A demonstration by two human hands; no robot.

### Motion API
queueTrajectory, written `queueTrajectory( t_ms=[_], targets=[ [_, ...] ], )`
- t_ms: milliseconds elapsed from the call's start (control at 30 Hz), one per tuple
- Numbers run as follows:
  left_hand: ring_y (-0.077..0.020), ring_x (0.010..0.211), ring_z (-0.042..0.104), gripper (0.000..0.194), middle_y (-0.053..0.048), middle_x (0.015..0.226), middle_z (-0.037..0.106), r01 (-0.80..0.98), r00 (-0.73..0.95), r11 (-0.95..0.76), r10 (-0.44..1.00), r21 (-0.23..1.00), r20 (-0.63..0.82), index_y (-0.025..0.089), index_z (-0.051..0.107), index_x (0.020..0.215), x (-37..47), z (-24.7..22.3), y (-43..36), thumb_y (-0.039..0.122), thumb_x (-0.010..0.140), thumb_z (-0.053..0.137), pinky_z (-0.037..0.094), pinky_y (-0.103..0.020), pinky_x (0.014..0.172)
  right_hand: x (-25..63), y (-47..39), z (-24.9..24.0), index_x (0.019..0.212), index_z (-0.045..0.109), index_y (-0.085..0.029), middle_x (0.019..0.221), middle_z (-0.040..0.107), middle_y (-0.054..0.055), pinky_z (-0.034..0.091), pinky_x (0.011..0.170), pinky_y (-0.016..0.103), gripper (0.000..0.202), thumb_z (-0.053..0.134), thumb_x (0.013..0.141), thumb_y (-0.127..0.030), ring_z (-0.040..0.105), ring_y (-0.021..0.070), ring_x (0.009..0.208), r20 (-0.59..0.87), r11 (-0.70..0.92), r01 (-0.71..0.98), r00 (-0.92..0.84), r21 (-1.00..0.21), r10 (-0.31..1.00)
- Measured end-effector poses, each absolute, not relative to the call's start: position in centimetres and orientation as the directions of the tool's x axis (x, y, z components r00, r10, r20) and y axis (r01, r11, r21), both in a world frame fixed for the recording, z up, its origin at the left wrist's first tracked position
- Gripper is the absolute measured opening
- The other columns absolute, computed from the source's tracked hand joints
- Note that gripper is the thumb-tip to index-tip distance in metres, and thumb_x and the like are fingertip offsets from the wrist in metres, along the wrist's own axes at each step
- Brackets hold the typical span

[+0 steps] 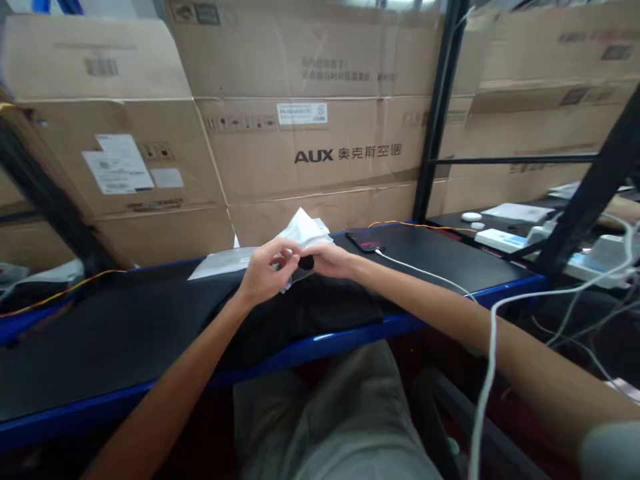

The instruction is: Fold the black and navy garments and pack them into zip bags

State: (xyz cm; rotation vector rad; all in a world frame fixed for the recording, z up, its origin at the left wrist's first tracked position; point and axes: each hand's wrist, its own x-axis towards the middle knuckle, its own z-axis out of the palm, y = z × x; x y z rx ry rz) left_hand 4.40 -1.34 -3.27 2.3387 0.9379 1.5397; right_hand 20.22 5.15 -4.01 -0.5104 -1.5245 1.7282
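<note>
My left hand (270, 268) and my right hand (330, 259) meet above the front part of the black table. Both are closed on a bundle of thin white packaging (303, 230), which sticks up behind the fingers. Whether it is paper or plastic I cannot tell. A small dark thing (306, 262) shows between the hands, too unclear to name. Black cloth (310, 308) lies under them along the table's front edge. Just behind my left hand is a flat white plastic bag or sheet (223, 261).
A phone (364, 240) with a white cable (425, 270) lies to the right. Another white cable (493, 347) loops past my right forearm. Large cardboard boxes (320, 180) wall off the back, beside a black post (434, 127). A white power strip (505, 240) lies on the right-hand table.
</note>
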Motion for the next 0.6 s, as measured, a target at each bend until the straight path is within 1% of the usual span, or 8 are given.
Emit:
queueTrajectory(
  t_ms=[100,167,233,300,367,467,533,600],
  targets=[
    [-0.0124,0.074,0.058,0.008,-0.002,0.084,0.063,0.396,0.237,-0.77,0.612,0.5,0.755,0.019,0.066,0.087,4.0,-3.2,-1.2,0.024,0.084,0.062,0.054,-0.022,0.066,20.2,5.0,-3.7,0.069,0.058,-0.017,0.078,0.069,0.003,0.054,0.08,0.028,0.02,0.054,0.054,-0.004,0.065,0.0181,0.082,0.26,-0.005,-0.398,-0.61,-0.917,0.748],
    [-0.0131,0.075,0.059,0.008,-0.002,0.085,0.064,0.384,0.235,-0.766,0.621,0.515,0.748,0.019,0.066,0.087,4.0,-3.2,-1.2,0.026,0.084,0.063,0.055,-0.023,0.068,19.8,5.1,-4.0,0.073,0.059,-0.018,0.082,0.07,0.002,0.053,0.079,0.027,0.026,0.052,0.053,-0.004,0.064,0.0182,0.085,0.299,0.049,-0.43,-0.537,-0.902,0.789],
    [-0.0133,0.075,0.061,0.009,-0.002,0.085,0.065,0.357,0.246,-0.762,0.634,0.54,0.733,0.019,0.066,0.088,4.1,-3.2,-1.4,0.027,0.084,0.064,0.055,-0.023,0.068,19.5,5.3,-4.6,0.082,0.061,-0.02,0.086,0.07,0.001,0.053,0.079,0.028,0.027,0.056,0.059,-0.007,0.064,0.0183,0.087,0.324,0.147,-0.384,-0.452,-0.912,0.831],
    [-0.0133,0.074,0.062,0.011,-0.003,0.086,0.066,0.335,0.293,-0.756,0.651,0.562,0.701,0.019,0.066,0.091,4.3,-3.3,-1.5,0.028,0.085,0.063,0.056,-0.024,0.066,19.4,5.7,-5.1,0.09,0.064,-0.022,0.089,0.07,0.0,0.053,0.08,0.03,0.028,0.059,0.065,-0.012,0.063,0.0188,0.091,0.375,0.289,-0.265,-0.377,-0.92,0.847],
    [-0.0134,0.073,0.063,0.012,-0.003,0.088,0.067,0.342,0.377,-0.758,0.652,0.555,0.658,0.019,0.067,0.094,4.5,-3.4,-1.7,0.027,0.086,0.062,0.056,-0.024,0.065,19.6,6.1,-5.3,0.091,0.065,-0.023,0.089,0.07,-0.001,0.051,0.085,0.03,0.028,0.06,0.066,-0.011,0.061,0.019,0.097,0.485,0.455,-0.168,-0.349,-0.874,0.802],
    [-0.0143,0.076,0.064,0.015,-0.003,0.088,0.068,0.401,0.474,-0.769,0.639,0.498,0.605,0.02,0.069,0.098,4.8,-3.6,-1.7,0.024,0.087,0.059,0.056,-0.025,0.067,20.3,6.7,-5.2,0.083,0.067,-0.02,0.086,0.068,0.001,0.049,0.089,0.028,0.022,0.063,0.064,-0.01,0.06,0.021,0.103,0.638,0.631,-0.146,-0.332,-0.762,0.695],
    [-0.0139,0.073,0.064,0.017,-0.003,0.088,0.069,0.421,0.492,-0.771,0.637,0.478,0.593,0.021,0.07,0.1,4.8,-3.6,-1.6,0.024,0.088,0.058,0.055,-0.025,0.067,20.4,6.8,-5.1,0.081,0.067,-0.019,0.085,0.068,0.001,0.049,0.087,0.028,0.02,0.066,0.063,-0.012,0.061,0.0213,0.099,0.664,0.651,-0.159,-0.303,-0.743,0.684],
    [-0.0126,0.069,0.062,0.019,-0.002,0.089,0.069,0.424,0.489,-0.77,0.637,0.477,0.595,0.02,0.069,0.103,4.7,-3.6,-1.5,0.024,0.087,0.059,0.053,-0.025,0.066,20.3,6.6,-5.1,0.084,0.067,-0.02,0.084,0.068,0.001,0.051,0.082,0.029,0.021,0.066,0.064,-0.015,0.062,0.0199,0.092,0.635,0.598,-0.214,-0.276,-0.772,0.721]
  ],
)
